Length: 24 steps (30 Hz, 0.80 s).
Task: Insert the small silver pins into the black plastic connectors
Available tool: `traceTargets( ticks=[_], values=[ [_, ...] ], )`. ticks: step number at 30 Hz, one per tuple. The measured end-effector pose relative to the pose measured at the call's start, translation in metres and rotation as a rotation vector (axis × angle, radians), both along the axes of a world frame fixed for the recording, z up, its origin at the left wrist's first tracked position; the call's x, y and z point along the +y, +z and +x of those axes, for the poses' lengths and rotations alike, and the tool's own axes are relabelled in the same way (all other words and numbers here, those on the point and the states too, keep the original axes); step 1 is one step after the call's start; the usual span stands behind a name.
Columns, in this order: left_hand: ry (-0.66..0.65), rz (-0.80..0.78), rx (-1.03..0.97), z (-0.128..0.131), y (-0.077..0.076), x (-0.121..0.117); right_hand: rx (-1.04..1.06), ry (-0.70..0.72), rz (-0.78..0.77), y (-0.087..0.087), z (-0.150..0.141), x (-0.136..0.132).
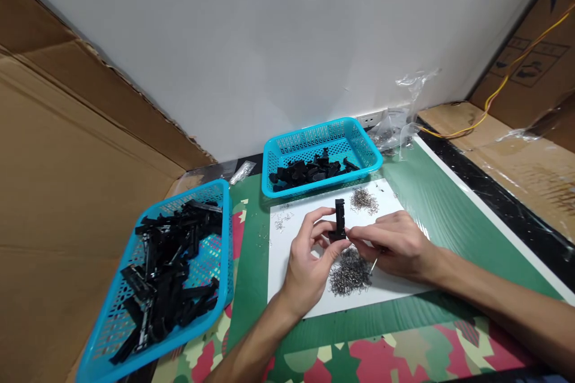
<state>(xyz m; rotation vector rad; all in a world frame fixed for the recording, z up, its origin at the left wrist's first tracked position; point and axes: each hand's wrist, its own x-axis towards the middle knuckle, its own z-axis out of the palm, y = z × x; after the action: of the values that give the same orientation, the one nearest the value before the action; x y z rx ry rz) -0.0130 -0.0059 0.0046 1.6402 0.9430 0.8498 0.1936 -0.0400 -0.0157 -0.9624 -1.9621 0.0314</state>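
Left hand [305, 260]: fingers clamped on black plastic part [340, 219], upright, presumably to steady it. Metal-piece heap [348, 276] at its six o'clock, likely for easy reach. Right hand [402, 244] at four, fingers closed round slim metal rod [374, 266].

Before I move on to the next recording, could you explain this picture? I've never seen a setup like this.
There is no machine here: these are a person's own bare hands. The single picture comes from a camera worn on the head, looking forward and down.

The left hand holds a black part upright. The right hand has its fingertips at that part's lower end, and a thin rod juts out below, seemingly held in it.

Under them, a white sheet lies on a green mat. On the sheet are a large pile and a smaller pile of tiny metal pieces. The left basket and far basket contain more black pieces.
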Motion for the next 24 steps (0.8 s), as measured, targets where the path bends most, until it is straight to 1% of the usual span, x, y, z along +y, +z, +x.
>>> traceTargets(
  ticks=[8,15,20,24],
  values=[
    [0.016,0.075,0.022,-0.001,-0.001,0.0,-0.096,-0.051,0.068,0.007,0.001,-0.002],
    [0.017,0.159,0.097,-0.002,-0.002,0.003,-0.168,0.0,0.092,0.006,0.006,-0.003],
    [0.031,0.149,0.105,-0.003,-0.004,0.003,-0.204,0.032,0.127,0.006,0.012,-0.002],
    [0.027,0.131,0.092,-0.004,-0.004,0.003,-0.212,0.047,0.109,0.007,0.015,-0.001]
  ],
)
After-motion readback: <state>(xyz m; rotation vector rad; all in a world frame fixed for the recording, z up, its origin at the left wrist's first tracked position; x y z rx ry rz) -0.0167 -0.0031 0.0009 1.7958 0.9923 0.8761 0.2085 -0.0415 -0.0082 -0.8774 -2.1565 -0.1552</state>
